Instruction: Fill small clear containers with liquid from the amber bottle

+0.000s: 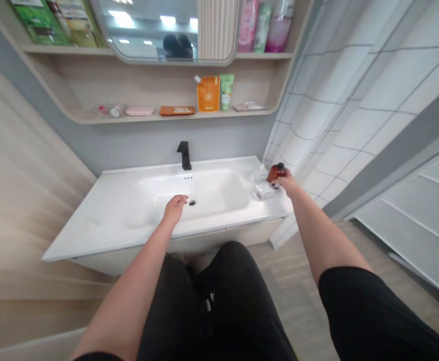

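Observation:
At the right end of the counter, my right hand (pixel 286 182) is closed around a brown bottle (pixel 275 172) with a black top. The bottle stands roughly upright beside some clear plastic containers (pixel 263 190). Over the white sink basin (pixel 219 193), my left hand (pixel 176 203) hangs near the drain, holding nothing, its fingers loosely bent and partly apart. A black faucet (pixel 184 155) rises behind the basin.
Above the sink, a wall shelf (pixel 137 119) carries an orange pouch (pixel 208 94), a green tube (pixel 226 92), a pink case (pixel 140 111) and an orange packet (pixel 177 111). A mirror cabinet (pixel 152 30) sits above it. White tiled wall (pixel 328 110) borders the counter's right end.

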A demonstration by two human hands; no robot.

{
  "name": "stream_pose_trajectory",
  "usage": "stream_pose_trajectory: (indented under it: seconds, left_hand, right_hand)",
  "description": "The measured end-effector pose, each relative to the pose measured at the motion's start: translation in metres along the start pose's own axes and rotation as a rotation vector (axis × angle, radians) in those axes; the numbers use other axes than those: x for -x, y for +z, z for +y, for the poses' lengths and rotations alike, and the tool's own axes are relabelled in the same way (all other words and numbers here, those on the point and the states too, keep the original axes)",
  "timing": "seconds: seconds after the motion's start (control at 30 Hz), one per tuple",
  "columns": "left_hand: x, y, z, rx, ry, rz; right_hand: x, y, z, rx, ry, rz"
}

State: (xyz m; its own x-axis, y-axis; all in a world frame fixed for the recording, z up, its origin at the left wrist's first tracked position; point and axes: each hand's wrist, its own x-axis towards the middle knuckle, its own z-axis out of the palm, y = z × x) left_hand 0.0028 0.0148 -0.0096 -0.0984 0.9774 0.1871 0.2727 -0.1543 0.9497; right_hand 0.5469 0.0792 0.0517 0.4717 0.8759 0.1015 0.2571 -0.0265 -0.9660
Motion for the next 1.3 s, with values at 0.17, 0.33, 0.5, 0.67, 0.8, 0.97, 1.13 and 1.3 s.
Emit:
stream_pose_trajectory:
  seconds: [0.17, 0.33, 0.5, 0.67, 0.8, 0.97, 1.13, 1.3]
  left_hand:
    - [-0.002, -0.001, -0.004, -0.051, 0.029, -0.016]
    - [-0.003, 0.000, -0.005, -0.051, 0.013, -0.015]
    - [-0.001, -0.001, -0.003, -0.081, 0.030, -0.012]
    - [0.001, -0.002, 0.000, -0.132, 0.087, 0.002]
    - [0.007, 0.003, 0.008, -0.154, 0.090, 0.021]
    - [0.022, -0.018, 0.029, -0.214, 0.221, 0.020]
    - [0.032, -0.137, 0.035, -0.541, 0.361, 0.025]
    - [0.042, -0.266, 0.013, -0.858, 0.227, 0.015]
  right_hand:
    - [0.007, -0.015, 0.003, -0.051, 0.065, 0.114]
    - [0.060, -0.009, 0.013, 0.120, -0.012, 0.423]
    - [0.121, 0.041, 0.017, 0.212, -0.135, 0.241]
    - [0.130, 0.067, 0.007, 0.314, -0.190, 0.273]
    - [0.122, 0.071, 0.000, 0.369, -0.068, 0.284]
    - [0.122, 0.080, -0.004, 0.355, -0.112, 0.174]
    - [0.142, 0.111, -0.015, 0.180, -0.196, -0.043]
    - [0.179, 0.157, -0.033, -0.043, -0.215, -0.330]
